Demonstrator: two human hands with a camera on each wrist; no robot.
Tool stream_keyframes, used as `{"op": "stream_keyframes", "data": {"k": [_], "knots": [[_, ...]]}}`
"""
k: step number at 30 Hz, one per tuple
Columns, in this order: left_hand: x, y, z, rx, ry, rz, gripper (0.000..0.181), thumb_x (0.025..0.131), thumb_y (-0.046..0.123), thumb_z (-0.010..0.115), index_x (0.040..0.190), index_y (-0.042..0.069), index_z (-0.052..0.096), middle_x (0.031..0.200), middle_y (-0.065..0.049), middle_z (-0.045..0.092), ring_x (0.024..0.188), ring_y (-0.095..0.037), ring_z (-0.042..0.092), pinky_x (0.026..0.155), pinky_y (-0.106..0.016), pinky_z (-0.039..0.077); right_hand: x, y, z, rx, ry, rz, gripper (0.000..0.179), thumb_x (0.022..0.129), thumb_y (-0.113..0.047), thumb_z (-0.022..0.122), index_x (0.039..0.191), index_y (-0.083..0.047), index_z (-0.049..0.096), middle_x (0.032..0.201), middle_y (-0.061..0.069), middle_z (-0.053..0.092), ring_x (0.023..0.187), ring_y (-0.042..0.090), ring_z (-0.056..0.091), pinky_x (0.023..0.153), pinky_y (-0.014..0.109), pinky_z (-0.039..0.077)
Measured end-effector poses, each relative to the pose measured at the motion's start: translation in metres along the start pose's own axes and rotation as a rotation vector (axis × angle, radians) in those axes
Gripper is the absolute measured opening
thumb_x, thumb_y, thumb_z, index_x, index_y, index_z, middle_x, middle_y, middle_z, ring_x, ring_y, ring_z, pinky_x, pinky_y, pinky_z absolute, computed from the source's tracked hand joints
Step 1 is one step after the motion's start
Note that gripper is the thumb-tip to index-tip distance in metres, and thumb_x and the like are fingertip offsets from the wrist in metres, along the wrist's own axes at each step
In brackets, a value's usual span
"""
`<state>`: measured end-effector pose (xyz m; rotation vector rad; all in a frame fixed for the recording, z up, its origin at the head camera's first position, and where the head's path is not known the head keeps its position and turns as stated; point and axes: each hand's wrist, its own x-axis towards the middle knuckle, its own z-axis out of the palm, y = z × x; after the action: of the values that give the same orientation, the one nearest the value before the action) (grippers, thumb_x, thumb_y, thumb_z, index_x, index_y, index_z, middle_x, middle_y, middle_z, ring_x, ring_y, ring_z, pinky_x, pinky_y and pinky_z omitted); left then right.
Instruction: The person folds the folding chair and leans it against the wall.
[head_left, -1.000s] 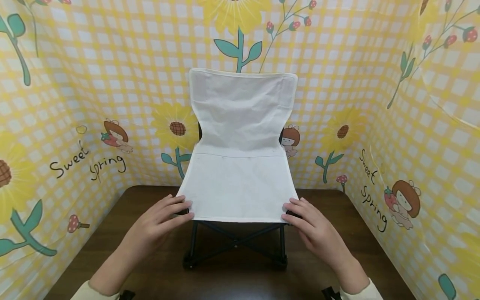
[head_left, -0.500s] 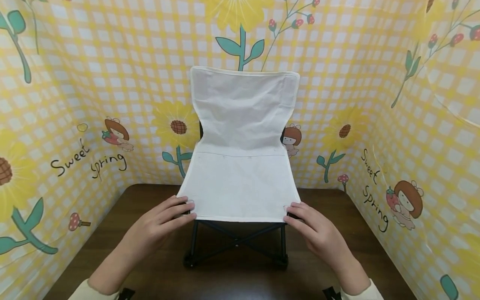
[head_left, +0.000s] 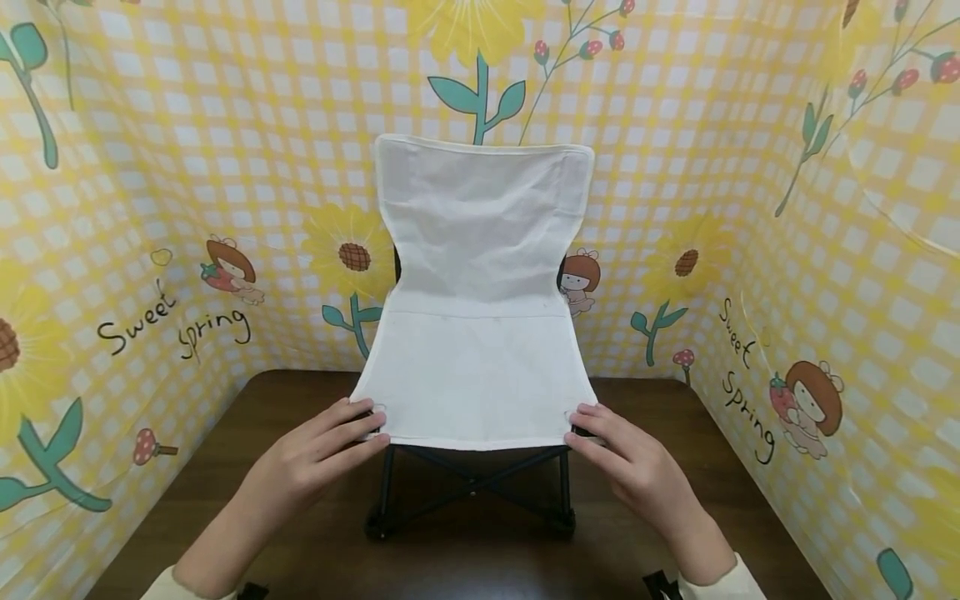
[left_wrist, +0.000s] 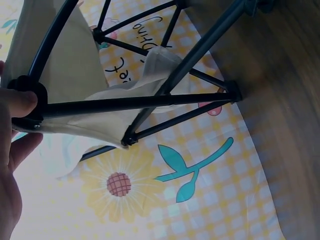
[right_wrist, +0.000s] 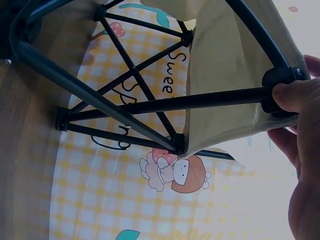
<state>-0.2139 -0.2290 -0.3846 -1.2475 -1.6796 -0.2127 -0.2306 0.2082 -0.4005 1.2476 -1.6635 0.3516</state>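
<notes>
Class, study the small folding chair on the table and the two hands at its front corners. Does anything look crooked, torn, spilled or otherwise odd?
Nothing stands out. The folding chair stands upright on the wooden table, its white fabric only lightly creased across the backrest. The left hand and right hand hold the seat's two front corners evenly. No tear or spill shows.
</notes>
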Motion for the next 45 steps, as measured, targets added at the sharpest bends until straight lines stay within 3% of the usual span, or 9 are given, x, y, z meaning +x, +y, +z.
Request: {"op": "stream_keyframes", "data": {"k": [8, 16, 23, 45], "knots": [[0.008, 0.002, -0.003, 0.031, 0.006, 0.019, 0.032, 0.110, 0.006, 0.044, 0.118, 0.006, 0.076, 0.119, -0.014, 0.074, 0.102, -0.035, 0.072, 0.090, -0.042, 0.059, 0.007, 0.000, -0.002, -0.018, 0.025, -0.026, 0.029, 0.107, -0.001, 0.048, 0.114, -0.001, 0.076, 0.116, 0.022, 0.072, 0.103, 0.038, 0.072, 0.096, 0.043, 0.057], [0.012, 0.003, -0.004, 0.037, -0.003, 0.004, 0.033, 0.110, 0.005, 0.043, 0.120, 0.005, 0.075, 0.120, -0.013, 0.074, 0.103, -0.034, 0.071, 0.091, -0.040, 0.058, 0.012, 0.000, -0.004, -0.015, 0.014, -0.033, 0.030, 0.107, -0.001, 0.048, 0.115, -0.002, 0.076, 0.116, 0.022, 0.072, 0.102, 0.038, 0.072, 0.095, 0.042, 0.058], [0.018, 0.003, -0.003, 0.034, -0.030, -0.021, 0.034, 0.110, 0.006, 0.042, 0.119, 0.004, 0.075, 0.120, -0.011, 0.074, 0.104, -0.033, 0.072, 0.090, -0.041, 0.059, 0.012, -0.002, 0.000, 0.003, 0.021, 0.012, 0.032, 0.108, 0.001, 0.045, 0.115, -0.002, 0.076, 0.116, 0.022, 0.071, 0.105, 0.038, 0.071, 0.100, 0.039, 0.055], [0.029, 0.002, 0.002, 0.072, 0.000, -0.021, 0.035, 0.110, 0.001, 0.041, 0.116, 0.003, 0.075, 0.118, -0.011, 0.074, 0.102, -0.032, 0.072, 0.087, -0.043, 0.059, 0.024, 0.001, 0.001, 0.019, 0.035, 0.019, 0.033, 0.107, 0.002, 0.045, 0.115, -0.004, 0.077, 0.115, 0.021, 0.072, 0.104, 0.038, 0.071, 0.100, 0.041, 0.056]]}}
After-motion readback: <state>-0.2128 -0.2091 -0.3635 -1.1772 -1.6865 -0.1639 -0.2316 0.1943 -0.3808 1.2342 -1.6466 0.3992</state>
